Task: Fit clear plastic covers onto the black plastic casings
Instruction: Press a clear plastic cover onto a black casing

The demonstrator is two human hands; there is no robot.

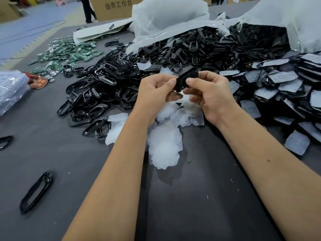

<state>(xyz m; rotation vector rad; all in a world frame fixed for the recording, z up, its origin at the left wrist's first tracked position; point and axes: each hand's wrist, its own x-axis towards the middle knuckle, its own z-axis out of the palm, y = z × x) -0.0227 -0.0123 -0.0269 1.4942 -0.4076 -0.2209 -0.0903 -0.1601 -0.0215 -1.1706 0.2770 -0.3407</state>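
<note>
1. The grey table (52, 153) carries everything; places below are given from the black casing held over its middle.
2. Behind and to the right of that casing, white bags (165, 18) lie open and spill a big heap of black casings (199, 47).
3. To the casing's right lies a pile of black casings with covers (286, 87), pale film faces up.
4. To its left spreads a pile of black frames (97, 87); well beyond that are green circuit boards (69, 53).
5. Just below the casing, under the hands, sits a heap of clear covers (165, 145).
6. Far down to the left a single black frame (35, 192) lies alone on the table.
7. The left hand (154, 91) pinches the black casing (186, 78) at its left end, thumb on top, fingers curled beneath.
8. The right hand (210, 94) clamps the same casing from the right, thumb pressed on its face, fingers curled under it.
9. The casing is tilted, held clear of the table between both hands.
</note>
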